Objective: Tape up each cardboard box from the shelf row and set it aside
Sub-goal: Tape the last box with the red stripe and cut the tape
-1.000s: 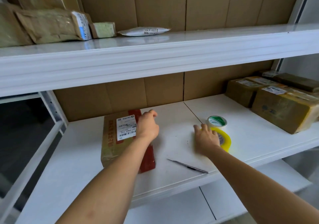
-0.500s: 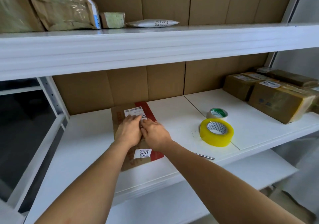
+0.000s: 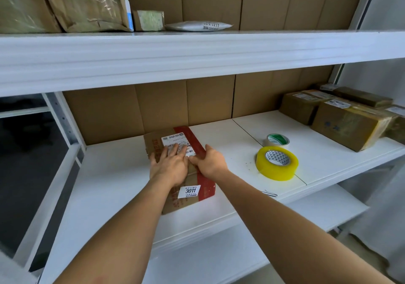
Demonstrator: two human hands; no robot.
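White metal shelving fills my view, backed by brown cardboard panels. On the middle shelf [image 3: 219, 156], left of its centre seam and reaching from near the back panel toward the front edge, lies a flat cardboard box [image 3: 186, 198] with a red tape strip along its right side, a white shipping label near its far end and a small sticker reading 3011 near its front end. My left hand [image 3: 169, 167] lies flat on top of the box with fingers straight and spread, the fingertips over the shipping label. My right hand [image 3: 209, 162] sits just beside it, fingers curled over the red strip at the box's right edge, gripping it. To the right, past the seam, a yellow tape roll [image 3: 277, 163] lies flat, with a smaller white tape roll [image 3: 278, 140] just behind it. A thin metal tool [image 3: 270, 193] rests near the front edge. Several taped boxes [image 3: 348, 124] are grouped at the right end. On the upper shelf [image 3: 197, 49], parcels [image 3: 87, 8] sit at the left.
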